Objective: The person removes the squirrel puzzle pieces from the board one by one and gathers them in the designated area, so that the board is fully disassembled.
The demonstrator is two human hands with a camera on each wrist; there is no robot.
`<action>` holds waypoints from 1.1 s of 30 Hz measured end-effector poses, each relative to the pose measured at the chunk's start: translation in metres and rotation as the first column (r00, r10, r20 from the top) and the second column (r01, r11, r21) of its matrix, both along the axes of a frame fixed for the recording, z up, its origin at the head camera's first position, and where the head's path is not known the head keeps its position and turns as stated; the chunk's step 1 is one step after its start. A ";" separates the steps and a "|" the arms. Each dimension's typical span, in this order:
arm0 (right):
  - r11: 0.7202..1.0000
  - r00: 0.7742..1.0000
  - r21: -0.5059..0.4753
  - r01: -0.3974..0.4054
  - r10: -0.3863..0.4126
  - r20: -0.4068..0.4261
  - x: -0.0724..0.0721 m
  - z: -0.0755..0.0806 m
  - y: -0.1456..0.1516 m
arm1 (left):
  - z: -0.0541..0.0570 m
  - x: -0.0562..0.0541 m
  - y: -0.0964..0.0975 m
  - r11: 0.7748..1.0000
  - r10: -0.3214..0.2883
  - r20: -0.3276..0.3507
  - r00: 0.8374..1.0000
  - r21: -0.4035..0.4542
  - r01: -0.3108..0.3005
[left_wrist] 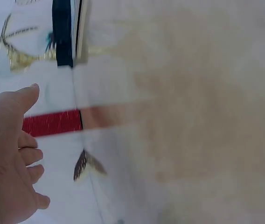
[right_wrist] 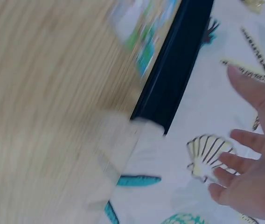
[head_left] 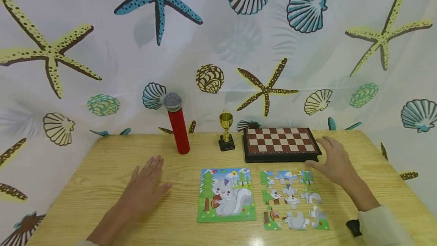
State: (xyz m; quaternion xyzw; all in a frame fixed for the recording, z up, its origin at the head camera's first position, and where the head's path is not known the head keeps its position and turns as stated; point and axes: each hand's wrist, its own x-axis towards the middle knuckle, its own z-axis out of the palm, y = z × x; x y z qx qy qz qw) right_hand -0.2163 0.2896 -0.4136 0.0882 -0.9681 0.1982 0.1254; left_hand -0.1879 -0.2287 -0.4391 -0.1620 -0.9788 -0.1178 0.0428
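Observation:
My left hand (head_left: 145,187) is held over the left side of the table, fingers extended and nothing in it. It is nearest to a red microphone (head_left: 179,130) with a grey mesh head, standing behind it. My right hand (head_left: 334,160) hovers by the right end of a folded chessboard box (head_left: 280,141), thumb and fingers apart. In the right wrist view a gap shows between the hand (right_wrist: 256,154) and the dark box edge (right_wrist: 170,70). Between the hands lie a squirrel picture board (head_left: 226,194) and several separated puzzle pieces (head_left: 295,219) in rows.
A small gold trophy cup (head_left: 226,130) on a black base stands between microphone and chessboard. Behind the wooden table (head_left: 102,170) hangs a white cloth (head_left: 205,29) printed with starfish and shells. A small black object (head_left: 354,227) lies beside the right sleeve (head_left: 384,227).

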 end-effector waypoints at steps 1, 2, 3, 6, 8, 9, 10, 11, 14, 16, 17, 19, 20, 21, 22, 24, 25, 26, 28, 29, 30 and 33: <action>1.000 0.999 0.019 0.006 -0.005 -0.035 -0.004 0.000 0.005 | 0.001 -0.005 -0.005 1.000 0.025 0.002 1.000 -0.005 -0.025; 0.999 0.998 0.039 0.013 -0.011 -0.066 -0.007 -0.001 0.010 | 0.002 -0.009 -0.010 0.999 0.049 0.005 0.999 -0.009 -0.049; 0.998 0.996 0.054 0.022 -0.018 -0.082 -0.010 -0.001 0.014 | 0.004 -0.013 -0.015 0.997 0.070 0.003 0.998 -0.010 -0.070; 0.992 0.994 0.115 0.050 -0.039 -0.099 -0.018 -0.003 0.022 | 0.007 -0.022 -0.027 0.989 0.142 0.014 0.990 -0.033 -0.141; 0.987 0.995 0.145 0.074 -0.063 -0.080 -0.021 -0.003 0.025 | 0.008 -0.027 -0.033 0.982 0.181 0.011 0.983 -0.055 -0.181; 0.983 0.994 0.162 0.085 -0.073 -0.075 -0.024 -0.003 0.026 | 0.009 -0.030 -0.035 0.978 0.199 0.010 0.980 -0.064 -0.198; 0.980 0.994 0.177 0.094 -0.082 -0.071 -0.026 -0.003 0.026 | 0.010 -0.032 -0.037 0.974 0.215 0.006 0.977 -0.074 -0.214; 0.977 0.994 0.187 0.099 -0.089 -0.064 -0.028 -0.004 0.026 | 0.010 -0.034 -0.039 0.971 0.228 0.001 0.974 -0.079 -0.227; 0.971 0.994 0.213 0.111 -0.107 -0.033 -0.034 -0.005 0.024 | 0.011 -0.041 -0.043 0.967 0.244 -0.033 0.969 -0.073 -0.245; 0.967 0.993 0.229 0.113 -0.117 0.001 -0.037 -0.007 0.021 | 0.012 -0.044 -0.044 0.966 0.244 -0.064 0.968 -0.075 -0.248; 0.965 0.993 0.237 0.114 -0.121 0.013 -0.038 -0.008 0.020 | 0.012 -0.045 -0.044 0.966 0.242 -0.078 0.967 -0.077 -0.248; 0.961 0.991 0.249 0.118 -0.130 0.031 -0.039 -0.011 0.017 | 0.013 -0.048 -0.044 0.966 0.236 -0.106 0.966 -0.084 -0.245; 0.961 0.990 0.249 0.121 -0.133 0.035 -0.039 -0.011 0.016 | 0.014 -0.050 -0.044 0.966 0.233 -0.113 0.966 -0.090 -0.243; 0.960 0.990 0.253 0.122 -0.136 0.039 -0.040 -0.013 0.015 | 0.014 -0.051 -0.044 0.965 0.230 -0.113 0.967 -0.098 -0.242; 0.960 0.990 0.253 0.122 -0.137 0.040 -0.039 -0.013 0.015 | 0.014 -0.051 -0.043 0.965 0.229 -0.111 0.967 -0.104 -0.240; 0.959 0.990 0.256 0.126 -0.139 0.035 -0.039 -0.015 0.015 | 0.015 -0.053 -0.042 0.965 0.226 -0.102 0.969 -0.110 -0.237; 0.958 0.990 0.258 0.126 -0.140 0.034 -0.039 -0.016 0.015 | 0.014 -0.053 -0.041 0.965 0.225 -0.096 0.970 -0.113 -0.235; 0.957 0.990 0.261 0.126 -0.139 0.032 -0.039 -0.016 0.016 | 0.014 -0.053 -0.041 0.965 0.226 -0.091 0.970 -0.118 -0.235; 0.956 0.990 0.266 0.122 -0.136 0.032 -0.039 -0.017 0.016 | 0.014 -0.054 -0.039 0.964 0.225 -0.084 0.971 -0.124 -0.234; 0.955 0.990 0.269 0.122 -0.135 0.030 -0.040 -0.018 0.017 | 0.013 -0.054 -0.039 0.964 0.225 -0.082 0.971 -0.124 -0.234; 0.954 0.991 0.273 0.122 -0.134 0.027 -0.040 -0.018 0.018 | 0.013 -0.054 -0.037 0.964 0.224 -0.080 0.971 -0.127 -0.233; 0.954 0.991 0.275 0.121 -0.133 0.025 -0.041 -0.018 0.019 | 0.013 -0.055 -0.036 0.964 0.221 -0.080 0.972 -0.130 -0.230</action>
